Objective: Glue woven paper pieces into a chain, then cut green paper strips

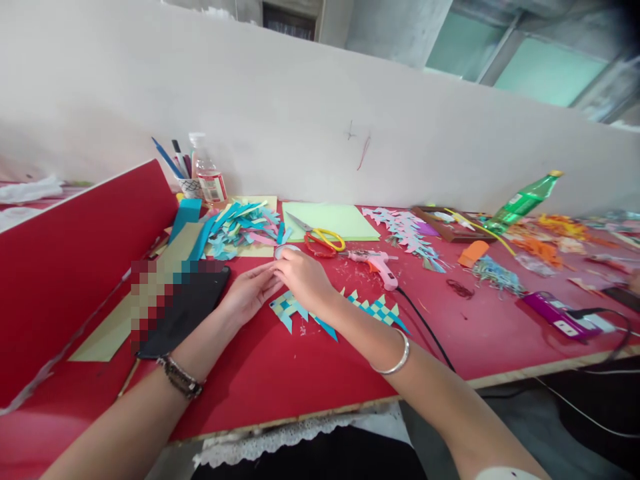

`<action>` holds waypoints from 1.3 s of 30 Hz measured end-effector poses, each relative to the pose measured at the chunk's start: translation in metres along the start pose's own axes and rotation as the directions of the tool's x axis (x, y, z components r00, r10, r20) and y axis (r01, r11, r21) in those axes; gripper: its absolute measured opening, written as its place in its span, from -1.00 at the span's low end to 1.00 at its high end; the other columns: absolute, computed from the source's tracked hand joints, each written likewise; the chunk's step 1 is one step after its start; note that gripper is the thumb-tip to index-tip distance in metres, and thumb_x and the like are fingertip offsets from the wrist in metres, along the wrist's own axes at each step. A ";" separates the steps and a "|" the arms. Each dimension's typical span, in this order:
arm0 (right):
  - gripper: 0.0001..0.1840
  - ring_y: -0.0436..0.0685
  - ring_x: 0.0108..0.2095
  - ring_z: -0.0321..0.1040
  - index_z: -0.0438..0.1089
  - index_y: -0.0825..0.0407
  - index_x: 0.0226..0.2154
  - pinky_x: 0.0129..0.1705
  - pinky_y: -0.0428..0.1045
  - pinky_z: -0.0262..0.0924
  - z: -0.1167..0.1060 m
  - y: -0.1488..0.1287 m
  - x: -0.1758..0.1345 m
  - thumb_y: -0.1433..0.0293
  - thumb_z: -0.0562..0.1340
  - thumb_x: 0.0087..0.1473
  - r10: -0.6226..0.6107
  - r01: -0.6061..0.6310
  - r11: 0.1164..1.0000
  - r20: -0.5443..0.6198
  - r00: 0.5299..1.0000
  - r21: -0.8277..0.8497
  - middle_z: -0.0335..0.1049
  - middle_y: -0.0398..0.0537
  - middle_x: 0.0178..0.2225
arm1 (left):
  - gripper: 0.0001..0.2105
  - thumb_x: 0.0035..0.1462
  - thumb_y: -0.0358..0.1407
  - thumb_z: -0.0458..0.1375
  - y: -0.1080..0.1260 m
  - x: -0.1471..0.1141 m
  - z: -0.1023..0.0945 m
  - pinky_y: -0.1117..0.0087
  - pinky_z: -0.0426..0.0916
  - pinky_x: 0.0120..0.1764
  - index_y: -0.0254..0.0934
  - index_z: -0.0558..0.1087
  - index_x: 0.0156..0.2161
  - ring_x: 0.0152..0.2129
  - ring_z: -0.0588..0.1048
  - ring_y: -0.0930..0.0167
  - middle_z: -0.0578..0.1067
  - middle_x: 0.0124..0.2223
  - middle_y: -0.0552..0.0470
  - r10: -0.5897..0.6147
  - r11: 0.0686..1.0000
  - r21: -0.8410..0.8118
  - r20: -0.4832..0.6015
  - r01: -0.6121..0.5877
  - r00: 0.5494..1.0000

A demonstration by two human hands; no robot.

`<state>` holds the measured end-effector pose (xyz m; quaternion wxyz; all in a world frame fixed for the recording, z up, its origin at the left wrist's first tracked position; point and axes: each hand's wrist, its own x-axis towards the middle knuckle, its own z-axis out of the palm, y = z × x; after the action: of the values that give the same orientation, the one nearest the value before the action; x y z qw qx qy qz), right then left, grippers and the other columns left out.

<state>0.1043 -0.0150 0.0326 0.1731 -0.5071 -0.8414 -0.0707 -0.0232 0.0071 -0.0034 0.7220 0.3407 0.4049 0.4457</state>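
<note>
My left hand (253, 290) and my right hand (303, 270) meet over the red table, fingertips pinched together. What they hold, if anything, is too small to make out. A small round whitish object (287, 249) shows just behind my right fingers; I cannot tell whether they touch it. Beneath my right wrist lies a woven blue and pale yellow paper piece (383, 309) with pointed edges, partly hidden by the forearm. Scissors (325, 239) with yellow and red handles rest beyond my right hand. Beside them is a pink glue gun (380, 265) with a black cord.
A heap of paper strips (245, 227) lies at the back left, near a pen cup (191, 187) and a clear bottle (210, 177). A dark flat device (185, 317) is at left. Pale green sheets (350, 220), a purple power strip (560, 317) and a tilted green bottle (523, 203) also occupy the table.
</note>
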 end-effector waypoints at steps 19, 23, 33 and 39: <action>-0.79 0.01 -0.36 0.30 0.44 0.13 -0.37 -0.28 -0.09 0.16 0.023 0.072 0.027 0.58 0.11 -0.04 0.183 -0.103 0.890 -0.141 0.973 0.444 0.40 -0.03 -0.37 | -0.89 0.07 -0.42 0.07 0.011 0.001 -0.001 0.68 0.30 -0.53 -0.34 0.40 -0.27 -0.66 0.37 0.68 0.42 -0.48 0.12 0.131 0.987 -0.078 -0.098 -0.139 0.986; -0.67 0.06 -0.27 0.31 0.42 0.08 -0.25 -0.18 -0.04 0.15 0.034 0.074 0.030 0.63 0.11 -0.08 0.167 -0.104 0.893 -0.109 0.980 0.437 0.40 0.00 -0.27 | -0.87 0.01 -0.34 0.12 0.010 -0.001 -0.002 0.67 0.08 -0.70 -0.34 0.37 -0.30 -0.79 0.13 0.71 0.21 -0.63 0.25 0.199 0.979 -0.042 -0.047 -0.201 0.979; -0.88 -0.01 -0.45 0.32 0.40 0.10 -0.42 -0.35 -0.08 0.21 0.000 0.056 0.002 0.46 0.15 -0.04 0.175 -0.080 0.776 -0.091 0.980 0.625 0.41 -0.10 -0.46 | -0.82 0.04 -0.40 0.00 0.005 -0.006 0.006 0.59 0.04 -0.61 -0.25 0.29 -0.20 -0.71 0.12 0.61 0.15 -0.60 0.24 0.362 0.917 0.158 0.057 -0.366 0.930; -0.77 -0.03 -0.38 0.31 0.33 0.06 -0.24 -0.29 -0.08 0.25 -0.011 0.042 -0.022 0.42 0.18 -0.04 0.103 0.000 0.623 -0.082 0.991 0.783 0.34 -0.11 -0.39 | -0.69 0.05 -0.32 0.07 0.002 -0.007 0.007 0.56 0.16 -0.46 -0.25 0.24 -0.06 -0.58 0.22 0.59 0.26 -0.50 0.20 0.421 0.801 0.297 0.338 -0.520 0.842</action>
<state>0.1528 -0.0167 0.0320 0.4275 -0.4007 -0.7619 0.2760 -0.0195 0.0001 0.0035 0.5540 0.6177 0.2883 0.4779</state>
